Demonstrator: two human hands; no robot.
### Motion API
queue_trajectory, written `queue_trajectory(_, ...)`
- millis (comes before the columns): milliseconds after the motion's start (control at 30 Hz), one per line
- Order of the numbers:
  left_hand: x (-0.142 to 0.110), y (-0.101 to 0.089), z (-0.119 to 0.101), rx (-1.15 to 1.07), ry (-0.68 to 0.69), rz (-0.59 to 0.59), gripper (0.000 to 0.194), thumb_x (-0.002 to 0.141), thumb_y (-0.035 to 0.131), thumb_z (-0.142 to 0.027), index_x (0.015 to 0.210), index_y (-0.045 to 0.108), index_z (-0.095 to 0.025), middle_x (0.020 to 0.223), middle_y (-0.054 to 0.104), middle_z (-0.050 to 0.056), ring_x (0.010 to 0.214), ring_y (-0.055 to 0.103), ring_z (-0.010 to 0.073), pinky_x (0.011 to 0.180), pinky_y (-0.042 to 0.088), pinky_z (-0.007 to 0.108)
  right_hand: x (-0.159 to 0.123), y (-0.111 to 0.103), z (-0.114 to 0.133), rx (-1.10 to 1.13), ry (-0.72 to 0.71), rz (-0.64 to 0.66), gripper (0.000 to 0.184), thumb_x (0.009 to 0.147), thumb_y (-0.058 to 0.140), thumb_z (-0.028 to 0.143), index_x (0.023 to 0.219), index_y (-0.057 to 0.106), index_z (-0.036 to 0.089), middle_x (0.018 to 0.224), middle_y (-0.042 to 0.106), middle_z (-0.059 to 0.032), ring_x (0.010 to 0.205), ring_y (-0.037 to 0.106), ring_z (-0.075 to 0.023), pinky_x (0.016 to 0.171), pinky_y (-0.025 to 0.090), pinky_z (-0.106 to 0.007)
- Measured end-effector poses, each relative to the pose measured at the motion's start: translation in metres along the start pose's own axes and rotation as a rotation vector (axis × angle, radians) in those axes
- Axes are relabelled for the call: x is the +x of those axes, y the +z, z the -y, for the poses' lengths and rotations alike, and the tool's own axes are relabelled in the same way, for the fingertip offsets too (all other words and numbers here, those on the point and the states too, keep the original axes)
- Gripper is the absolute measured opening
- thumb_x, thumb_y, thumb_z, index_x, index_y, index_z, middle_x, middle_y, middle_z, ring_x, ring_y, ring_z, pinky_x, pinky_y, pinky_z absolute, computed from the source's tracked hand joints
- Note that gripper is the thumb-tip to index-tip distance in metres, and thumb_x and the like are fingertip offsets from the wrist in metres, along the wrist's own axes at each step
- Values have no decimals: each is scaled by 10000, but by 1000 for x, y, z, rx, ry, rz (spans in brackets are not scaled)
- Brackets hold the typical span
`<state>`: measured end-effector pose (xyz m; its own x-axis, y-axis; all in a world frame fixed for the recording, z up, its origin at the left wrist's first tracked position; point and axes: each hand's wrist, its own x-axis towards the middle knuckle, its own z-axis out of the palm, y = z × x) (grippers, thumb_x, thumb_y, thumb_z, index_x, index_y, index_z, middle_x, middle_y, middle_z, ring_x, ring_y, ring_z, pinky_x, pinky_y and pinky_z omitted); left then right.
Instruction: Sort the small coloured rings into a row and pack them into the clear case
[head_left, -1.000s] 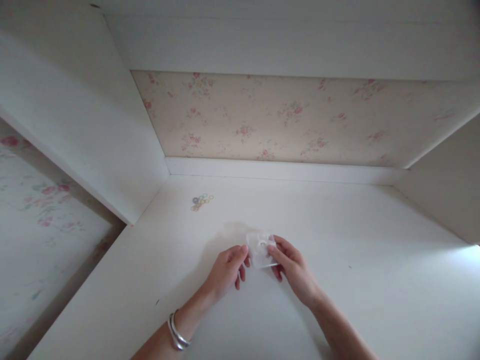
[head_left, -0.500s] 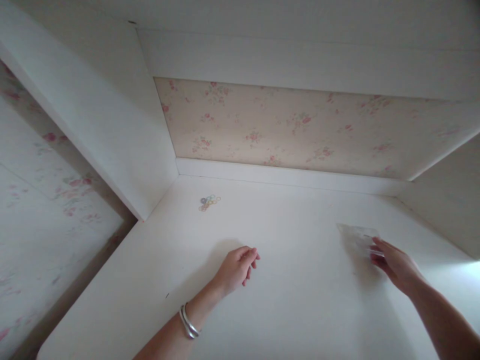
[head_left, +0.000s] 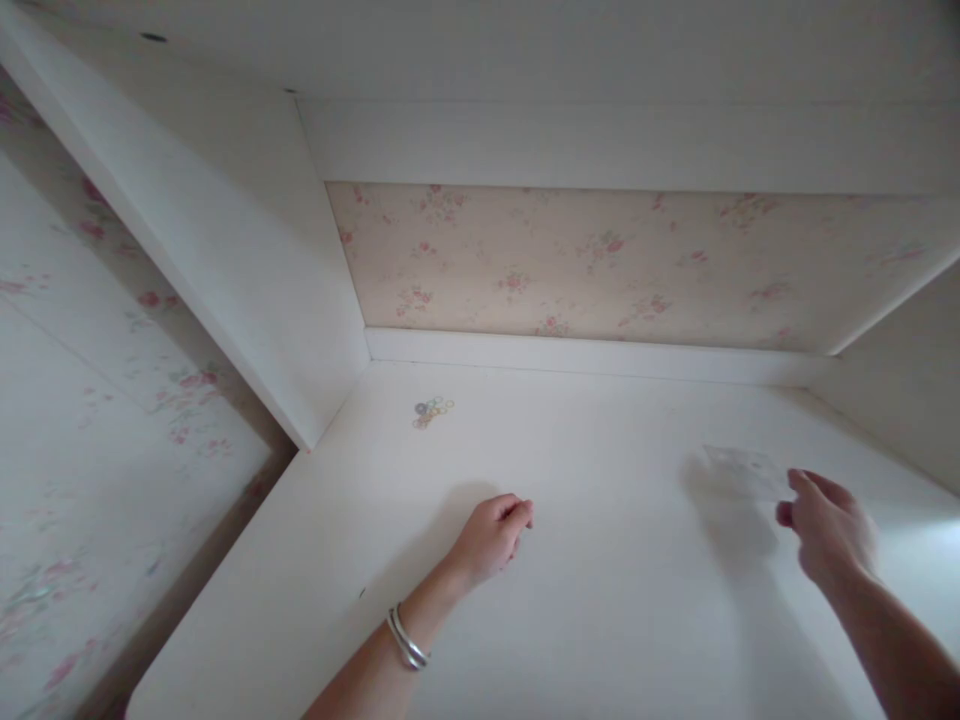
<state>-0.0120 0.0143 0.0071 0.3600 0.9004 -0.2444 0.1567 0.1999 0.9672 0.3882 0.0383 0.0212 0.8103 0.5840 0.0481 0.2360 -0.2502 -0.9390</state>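
Observation:
My left hand [head_left: 493, 537] is curled closed near the middle of the white desktop, thumb against the bent fingers. Whatever it may hold is hidden inside the fingers. A silver bangle [head_left: 407, 640] circles that wrist. To the right, my right hand [head_left: 834, 525] pinches the near edge of a clear plastic bag [head_left: 739, 468], slightly blurred. The bag stretches leftward from the fingertips, and a shadow lies below it. Toward the back left, a small cluster of pale coloured rings [head_left: 431, 412] lies on the desktop, apart from both hands.
The white desktop [head_left: 600, 620] is bounded by a left side panel [head_left: 247, 250], a back ledge [head_left: 585, 355] and a right panel [head_left: 915, 400]. A shelf [head_left: 600, 60] hangs overhead. Floral wallpaper [head_left: 570, 265] covers the back wall. A tiny dark mark [head_left: 361, 592] shows left of my left forearm.
My right hand has moved right and turned, its fingers now at the bag's edge. My left hand keeps its closed shape. The whole view has shifted slightly.

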Motion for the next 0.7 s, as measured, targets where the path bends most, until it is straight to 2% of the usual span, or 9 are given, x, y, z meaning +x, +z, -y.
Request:
queue_trajectory(33, 0, 0, 0, 3, 2, -5, 411, 828, 428, -558, 716, 510, -171, 449, 378, -68, 377, 340, 76, 393, 248, 196, -17, 6, 6, 42, 18, -33, 295, 701, 623, 460, 878, 604, 225, 708, 580, -59, 409, 418, -93, 403, 305, -283)
queue_trajectory(100, 1, 1, 0, 3, 23, -23, 411, 824, 437, -556, 667, 473, -178, 458, 355, -68, 410, 338, 80, 419, 240, 206, -60, 21, 15, 223, -64, 149, 344, 692, 637, 481, 913, 595, 221, 690, 541, -9, 438, 388, -74, 407, 284, -239)
queue_trajectory(200, 0, 3, 0, 20, 46, -60, 443, 814, 441, -572, 600, 409, -186, 484, 334, -63, 451, 317, 84, 446, 231, 222, -135, 53, 26, 241, -117, 515, 385, 726, 624, 536, 927, 594, 210, 647, 510, 21, 530, 443, -105, 466, 336, -227)
queue_trajectory(267, -1, 3, -1, 43, 47, -68, 454, 804, 450, -578, 579, 390, -189, 487, 327, -62, 462, 311, 88, 458, 225, 233, -177, 75, 33, 136, -188, 805, 354, 815, 537, 532, 828, 609, 186, 553, 439, 36, 511, 402, -105, 473, 312, -231)
queue_trajectory(333, -1, 3, -1, 57, 51, -69, 442, 805, 450, -563, 574, 399, -189, 484, 333, -59, 469, 322, 95, 470, 226, 241, -208, 95, 39, 64, -292, 986, 395, 854, 483, 529, 698, 585, 181, 532, 421, 34, 511, 381, -107, 482, 296, -237)
queue_trajectory(400, 0, 3, -1, 45, 62, -91, 413, 820, 431, -522, 579, 409, -188, 490, 343, -57, 476, 333, 99, 480, 234, 243, -226, 112, 41, 53, -387, 1023, 412, 877, 447, 518, 660, 553, 185, 559, 447, 27, 540, 399, -113, 511, 312, -239)
queue_trajectory(500, 2, 2, 2, 32, 56, -118, 354, 835, 417, -449, 599, 416, -185, 500, 349, -60, 474, 327, 95, 481, 234, 238, -235, 124, 35, 18, -485, 997, 430, 929, 344, 483, 660, 507, 190, 568, 471, 23, 532, 407, -114, 530, 317, -244)
queue_trajectory(700, 4, 5, 5, 169, 95, -69, 369, 849, 424, -454, 610, 453, -175, 509, 388, -50, 505, 360, 102, 493, 243, 235, -227, 114, 21, -40, -553, 1013, 410, 948, 335, 439, 663, 485, 186, 597, 500, 25, 557, 431, -105, 552, 322, -221)
